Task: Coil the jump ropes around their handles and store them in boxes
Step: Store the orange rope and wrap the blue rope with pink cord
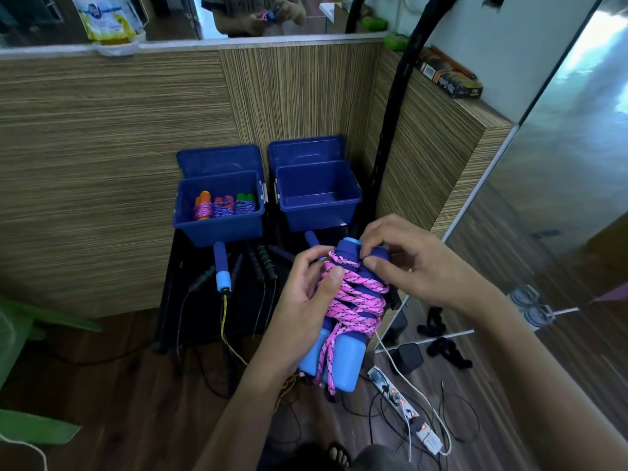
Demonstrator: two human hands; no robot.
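Note:
I hold a pair of blue jump-rope handles (346,362) side by side, with pink rope (356,297) coiled round their dark blue grips. My left hand (306,300) grips the bundle from the left, thumb on the coils. My right hand (411,263) pinches the top of the handles and the rope end. Behind stand two open blue boxes: the left box (217,229) contains three coiled ropes with orange and green handles (224,203), the right box (321,212) has nothing inside.
Loose ropes lie on a low black table (170,300): one with blue handles (222,266), others with black handles (261,263). A power strip (404,406) and cables lie on the wooden floor. A mirror door (543,198) stands at the right, a wood panel wall behind.

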